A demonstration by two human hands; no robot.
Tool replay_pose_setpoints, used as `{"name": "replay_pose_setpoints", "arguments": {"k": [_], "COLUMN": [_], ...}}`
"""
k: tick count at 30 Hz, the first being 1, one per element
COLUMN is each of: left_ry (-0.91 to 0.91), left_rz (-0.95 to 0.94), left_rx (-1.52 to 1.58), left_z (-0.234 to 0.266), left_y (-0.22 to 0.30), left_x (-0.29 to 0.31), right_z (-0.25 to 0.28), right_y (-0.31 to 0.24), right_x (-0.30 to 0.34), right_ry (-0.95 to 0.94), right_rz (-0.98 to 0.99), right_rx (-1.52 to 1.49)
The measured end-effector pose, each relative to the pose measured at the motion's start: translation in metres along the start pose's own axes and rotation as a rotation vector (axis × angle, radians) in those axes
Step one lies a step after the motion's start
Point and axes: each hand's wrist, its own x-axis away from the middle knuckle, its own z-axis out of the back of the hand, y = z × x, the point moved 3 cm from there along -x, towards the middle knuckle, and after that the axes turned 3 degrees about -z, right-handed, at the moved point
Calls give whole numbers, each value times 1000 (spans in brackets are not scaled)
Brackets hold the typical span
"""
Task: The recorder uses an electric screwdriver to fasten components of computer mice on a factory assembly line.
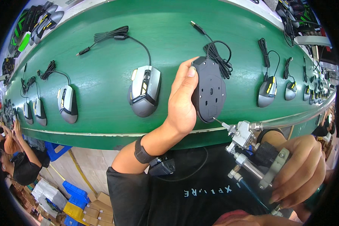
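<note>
My left hand (181, 103) is closed around the side of a computer mouse (211, 89), thumb along its edge. The mouse is turned over, so its dark underside with several small holes faces up. Its cable bundle (219, 62) lies beyond it on the green surface. In my right hand (303, 169) is a metal dispensing valve (242, 135) with a black knob and hoses. Its thin needle (217, 120) points at the near end of the underside; whether the tip touches cannot be told. A grey and black mouse (145, 92) lies upright left of my left hand.
The green conveyor belt (105, 60) carries several corded mice on both sides, among them a grey mouse (67, 103) and a dark mouse (267, 92). A clear hose (290, 119) runs right from the valve. Another person (24, 165) sits far left, near blue crates (75, 194).
</note>
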Motion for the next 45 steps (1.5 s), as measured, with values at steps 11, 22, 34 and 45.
{"name": "replay_pose_setpoints", "arguments": {"k": [11,22,34,45], "left_ry": [24,0,-262,-183], "left_rz": [-25,5,-558,-991], "left_rx": [-18,-22,-1912,-1925], "left_z": [6,-1,-89,-61], "left_y": [7,9,-27,18], "left_x": [-2,0,0,7], "right_z": [7,17,-9,9], "right_y": [-32,-64,-78,-124], "right_x": [-6,5,-1,-15], "right_ry": [45,-5,317,128], "right_rz": [-21,-393,-285,-847], "right_rx": [22,207,459,592]}}
